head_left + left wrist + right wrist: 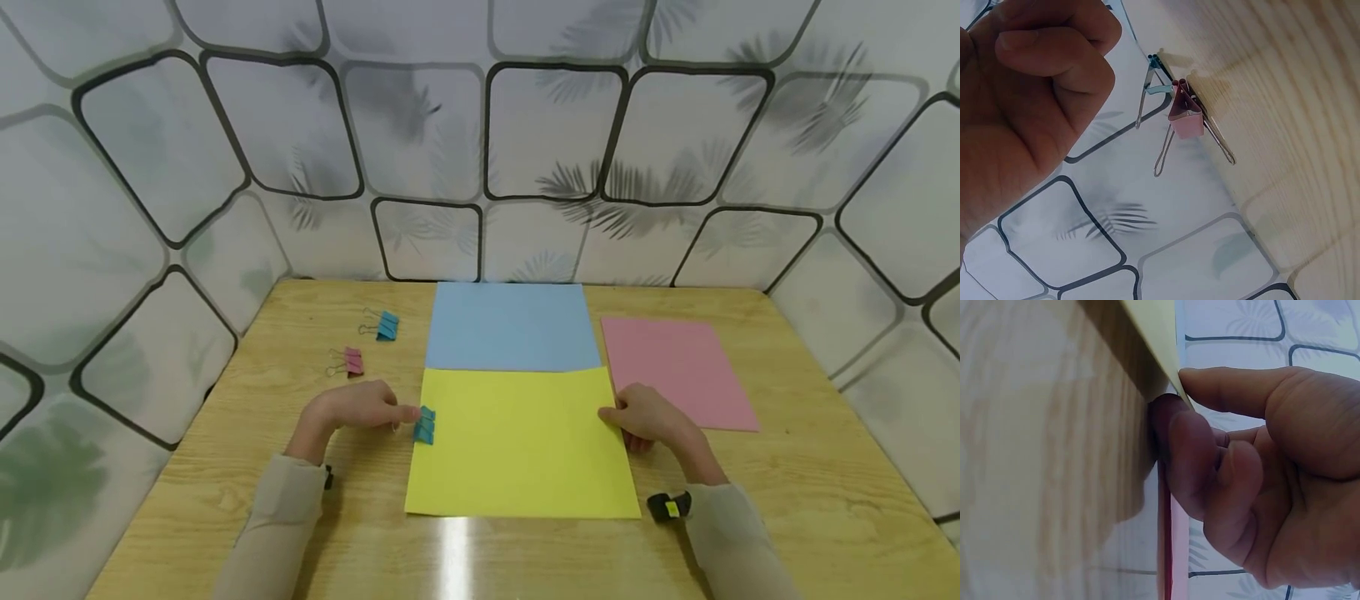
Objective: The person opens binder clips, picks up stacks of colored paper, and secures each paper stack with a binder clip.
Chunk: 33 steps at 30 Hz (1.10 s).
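Observation:
A yellow sheet (525, 450) lies in front of me, with a blue binder clip (424, 427) on its left edge. My left hand (363, 406) holds that clip from the left, its thumb against it; the clip's handles are mostly hidden. In the left wrist view the left hand's fingers (1085, 75) are curled, and the held clip is out of sight. My right hand (645, 415) pinches the yellow sheet's right edge. The right wrist view shows the thumb (1229, 387) on top of the sheet's edge (1157, 344) and curled fingers beneath, slightly lifting it off the table.
A light blue sheet (513, 325) lies behind the yellow one, partly covered by it. To the right is a pink sheet (690, 375). A pink binder clip (353, 362) and another blue binder clip (387, 326) stand at the back left of the wooden table (360, 542). Patterned walls (420, 133) enclose it.

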### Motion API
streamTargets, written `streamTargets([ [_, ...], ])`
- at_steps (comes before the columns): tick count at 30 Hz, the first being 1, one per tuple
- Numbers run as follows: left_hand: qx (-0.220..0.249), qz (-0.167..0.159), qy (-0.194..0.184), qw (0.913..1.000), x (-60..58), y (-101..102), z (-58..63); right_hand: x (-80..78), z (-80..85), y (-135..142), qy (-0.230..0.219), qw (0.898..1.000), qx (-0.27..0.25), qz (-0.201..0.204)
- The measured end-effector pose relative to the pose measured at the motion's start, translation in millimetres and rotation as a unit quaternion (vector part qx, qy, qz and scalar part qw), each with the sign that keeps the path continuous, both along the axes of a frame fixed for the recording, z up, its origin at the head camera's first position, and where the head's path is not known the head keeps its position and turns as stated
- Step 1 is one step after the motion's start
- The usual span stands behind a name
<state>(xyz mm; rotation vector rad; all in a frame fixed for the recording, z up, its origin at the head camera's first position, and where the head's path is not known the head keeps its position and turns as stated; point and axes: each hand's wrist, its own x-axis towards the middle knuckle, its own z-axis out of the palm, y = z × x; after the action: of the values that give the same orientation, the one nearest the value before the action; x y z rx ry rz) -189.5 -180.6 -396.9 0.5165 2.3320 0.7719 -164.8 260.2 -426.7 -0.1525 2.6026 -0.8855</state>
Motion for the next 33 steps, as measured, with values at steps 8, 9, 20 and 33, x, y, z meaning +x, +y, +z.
streamTargets([
  [8,0.013,-0.012,0.008,0.9998,0.9,-1.3,0.8,1.0,0.3,0.6,0.000,1.000,-0.001,-0.010],
  [9,0.014,-0.013,0.009,0.9998,0.9,-1.5,0.8,1.1,0.1,1.3,0.002,1.000,0.000,-0.008],
  [20,0.009,-0.012,0.017,0.9997,3.9,-3.3,-0.7,5.7,2.2,2.0,0.008,1.000,-0.002,-0.008],
  [33,0.010,-0.015,0.030,0.9994,2.3,-5.4,-1.6,7.9,8.3,4.2,0.002,1.000,-0.025,-0.005],
])
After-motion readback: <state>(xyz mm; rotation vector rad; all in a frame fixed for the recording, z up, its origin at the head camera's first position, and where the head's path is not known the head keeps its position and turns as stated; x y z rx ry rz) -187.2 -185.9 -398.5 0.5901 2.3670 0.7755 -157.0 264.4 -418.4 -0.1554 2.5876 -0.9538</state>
